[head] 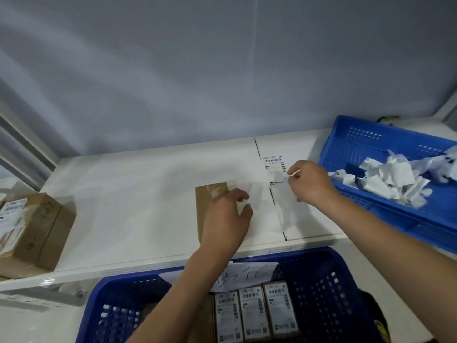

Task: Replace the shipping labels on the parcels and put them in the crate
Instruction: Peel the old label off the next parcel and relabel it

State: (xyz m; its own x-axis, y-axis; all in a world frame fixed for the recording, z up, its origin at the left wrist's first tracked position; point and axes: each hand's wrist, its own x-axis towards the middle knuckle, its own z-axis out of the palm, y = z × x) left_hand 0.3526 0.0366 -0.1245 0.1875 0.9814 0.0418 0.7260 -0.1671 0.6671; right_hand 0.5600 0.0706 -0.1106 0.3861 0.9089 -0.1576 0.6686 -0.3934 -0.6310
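Observation:
A flat brown parcel point(205, 204) lies on the white table in the middle, with torn label residue near its top edge. My left hand point(228, 216) rests on the parcel, fingers curled over its right side and over a translucent sheet there. To the right, a white shipping label point(274, 167) with barcodes lies on the table. My right hand point(310, 181) pinches that label's right edge. A blue crate point(329, 300) stands below the table's front edge with three labelled parcels point(254, 310) standing inside it.
A second blue crate point(358, 144) at the right holds several crumpled torn labels point(390, 177). Stacked brown boxes point(32, 226) with labels sit at the table's left edge. A handwritten paper note point(244, 273) hangs on the near crate's rim. A grey wall rises behind.

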